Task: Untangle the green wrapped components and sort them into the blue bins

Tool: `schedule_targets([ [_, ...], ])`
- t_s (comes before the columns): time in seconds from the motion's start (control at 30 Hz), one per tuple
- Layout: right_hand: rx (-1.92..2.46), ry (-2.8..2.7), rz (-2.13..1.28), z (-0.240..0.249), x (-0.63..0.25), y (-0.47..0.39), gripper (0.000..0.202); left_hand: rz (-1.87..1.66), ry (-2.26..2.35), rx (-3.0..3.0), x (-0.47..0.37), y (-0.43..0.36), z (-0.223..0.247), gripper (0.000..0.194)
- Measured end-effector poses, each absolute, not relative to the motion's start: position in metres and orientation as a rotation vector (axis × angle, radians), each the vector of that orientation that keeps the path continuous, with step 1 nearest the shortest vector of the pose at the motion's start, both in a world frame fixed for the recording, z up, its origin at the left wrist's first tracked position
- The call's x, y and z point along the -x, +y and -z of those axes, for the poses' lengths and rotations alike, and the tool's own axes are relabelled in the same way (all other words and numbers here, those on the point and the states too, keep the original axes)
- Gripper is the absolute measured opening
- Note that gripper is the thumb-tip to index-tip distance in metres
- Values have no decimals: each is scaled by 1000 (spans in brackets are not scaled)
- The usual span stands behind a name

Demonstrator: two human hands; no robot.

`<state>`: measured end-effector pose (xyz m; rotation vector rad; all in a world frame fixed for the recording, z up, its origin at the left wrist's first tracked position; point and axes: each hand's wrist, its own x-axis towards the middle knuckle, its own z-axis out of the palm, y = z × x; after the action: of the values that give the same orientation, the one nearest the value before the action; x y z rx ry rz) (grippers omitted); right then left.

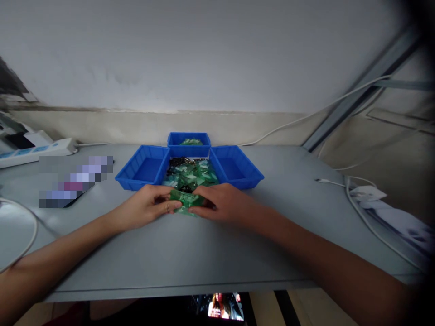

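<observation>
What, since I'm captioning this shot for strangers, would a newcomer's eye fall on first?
Probably the three blue bins on the grey table, around three sides of a pile of green and dark pieces. At the pile's near side, the left hand and right hand hold a green see-through piece. Below the table's near edge, a lit screen glows.
</observation>
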<state>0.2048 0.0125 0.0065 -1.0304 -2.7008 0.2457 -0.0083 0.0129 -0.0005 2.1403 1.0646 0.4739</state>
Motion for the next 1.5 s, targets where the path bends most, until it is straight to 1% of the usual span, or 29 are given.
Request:
schedule_targets([
  [0.13,1047,-2696,-267,-7,-205,11,30,-435,1028,-2141,7,11,-2,25],
  [0.27,1057,-2636,-309,-6,-204,11,33,-423,1051,-2212,7,11,-1,25],
  [0.4,1006,-2507,-215,-5,-204,10,38,-452,1045,-2222,8,11,1,28],
  [0.6,861,-2489,74,-6,-205,7,27,-486,1078,-2311,7,10,2,38],
  [0.73,725,-2652,93,-3,-204,9,19,-507,993,-2360,6,9,2,36],
  [0.87,709,-2654,92,1,-203,10,18,-525,935,-2400,6,8,1,35],
  [0.97,735,-2575,25,1,-202,8,21,-495,889,-2393,6,8,1,35],
  [1.03,765,-2542,-93,0,-201,7,31,-454,836,-2371,6,7,0,33],
  [1.1,779,-2557,-247,-2,-199,5,35,-442,808,-2344,5,7,-1,32],
  [1.2,823,-2575,-441,-5,-197,3,25,-435,858,-2283,5,7,-2,33],
  [1.27,904,-2511,-509,-7,-197,2,20,-396,923,-2229,5,8,-3,31],
  [1.37,990,-2411,-554,-9,-199,2,15,-374,1013,-2182,3,8,-3,28],
  [1.5,999,-2432,-565,-12,-201,3,11,-466,1058,-2201,1,7,-4,26],
])
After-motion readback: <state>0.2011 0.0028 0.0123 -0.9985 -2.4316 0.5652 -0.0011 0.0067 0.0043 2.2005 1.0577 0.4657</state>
